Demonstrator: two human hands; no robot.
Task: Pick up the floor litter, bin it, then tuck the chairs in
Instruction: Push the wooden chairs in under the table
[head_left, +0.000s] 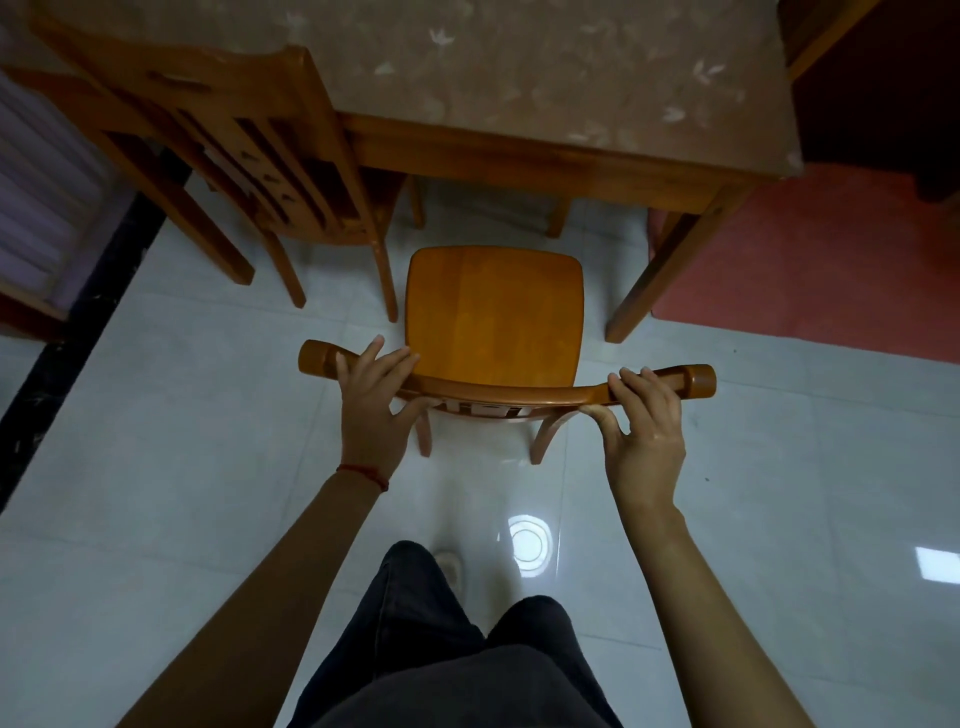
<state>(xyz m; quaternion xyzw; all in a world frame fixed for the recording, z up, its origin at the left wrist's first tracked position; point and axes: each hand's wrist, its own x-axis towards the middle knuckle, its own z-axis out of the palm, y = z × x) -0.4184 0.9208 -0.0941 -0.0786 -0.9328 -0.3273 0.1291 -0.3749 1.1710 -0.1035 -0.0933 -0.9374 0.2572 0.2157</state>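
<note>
A wooden chair (493, 306) with an orange-brown seat stands on the pale tiled floor, facing the table (519, 150). Its seat front lies just short of the table's edge. My left hand (371, 395) grips the left part of the curved top rail. My right hand (647, 421) holds the right part of the same rail, thumb underneath. A second wooden chair (249, 150) stands to the left, its seat partly under the table. No litter shows on the floor.
The table has a patterned brown top and a leg (654, 280) to the right of the held chair. A red mat (831, 270) lies at the right. A dark floor strip (78, 332) runs along the left. My legs in dark trousers fill the bottom.
</note>
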